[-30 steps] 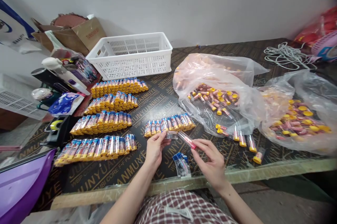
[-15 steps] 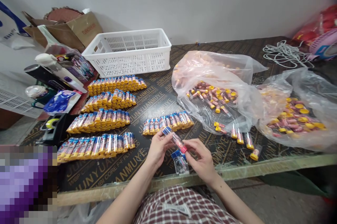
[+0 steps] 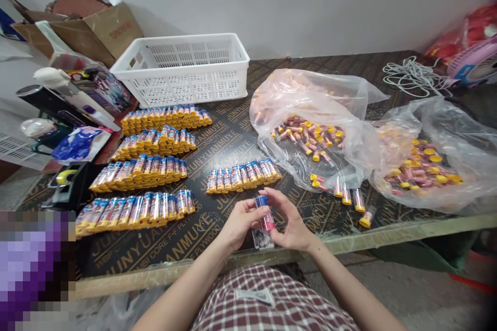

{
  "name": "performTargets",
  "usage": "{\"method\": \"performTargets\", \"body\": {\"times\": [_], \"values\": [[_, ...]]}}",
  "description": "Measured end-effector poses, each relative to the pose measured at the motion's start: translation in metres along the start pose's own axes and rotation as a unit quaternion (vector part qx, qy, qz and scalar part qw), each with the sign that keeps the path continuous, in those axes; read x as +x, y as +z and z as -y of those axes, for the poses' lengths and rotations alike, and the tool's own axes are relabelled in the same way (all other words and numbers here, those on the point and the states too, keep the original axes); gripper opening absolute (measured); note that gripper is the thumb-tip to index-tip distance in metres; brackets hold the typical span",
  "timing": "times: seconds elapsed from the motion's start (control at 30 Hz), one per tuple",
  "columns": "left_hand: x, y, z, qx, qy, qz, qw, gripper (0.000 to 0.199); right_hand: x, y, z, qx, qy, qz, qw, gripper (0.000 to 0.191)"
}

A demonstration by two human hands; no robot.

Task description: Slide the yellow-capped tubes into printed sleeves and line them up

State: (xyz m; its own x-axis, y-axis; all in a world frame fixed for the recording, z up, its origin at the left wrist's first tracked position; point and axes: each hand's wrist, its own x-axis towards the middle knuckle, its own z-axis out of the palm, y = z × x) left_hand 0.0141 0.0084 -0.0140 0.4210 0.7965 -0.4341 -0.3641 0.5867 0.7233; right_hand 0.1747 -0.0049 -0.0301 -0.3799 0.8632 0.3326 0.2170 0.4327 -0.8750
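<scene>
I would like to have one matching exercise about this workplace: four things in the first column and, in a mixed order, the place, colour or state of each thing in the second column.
Column 1
1. White basket
2. Tape dispenser
3. Tube with one blue end and one pinkish-red end
4. Pale cord

Column 2
A. Held between the left hand and the right hand
B. Lying in loose loops beside the pink fan
C. Black, with a yellow roll
D. Near the wall, behind the stacked rows of tubes

Right pairs: 1-D, 2-C, 3-A, 4-B
</scene>
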Motion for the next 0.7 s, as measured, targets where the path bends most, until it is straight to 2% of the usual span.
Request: {"method": "performTargets", "body": {"times": [0.33,0.57,0.7], "values": [[-0.0040,0.0020,-0.0021,-0.003,-0.001,-0.001,1.000,0.035,0.0013,0.0054,-0.0003,0.035,-0.006,-0.032,0.999,0.084],[-0.0037,0.0009,0.0005,-0.011,-0.004,0.000,1.000,0.036,0.0022,0.0072,0.0004,0.059,-0.006,-0.034,0.998,0.084],[-0.0011,-0.0012,-0.0002,0.003,0.010,-0.017,1.000,0.038,0.0031,0.0079,-0.0005,0.070,0.005,-0.019,0.997,0.086]]}}
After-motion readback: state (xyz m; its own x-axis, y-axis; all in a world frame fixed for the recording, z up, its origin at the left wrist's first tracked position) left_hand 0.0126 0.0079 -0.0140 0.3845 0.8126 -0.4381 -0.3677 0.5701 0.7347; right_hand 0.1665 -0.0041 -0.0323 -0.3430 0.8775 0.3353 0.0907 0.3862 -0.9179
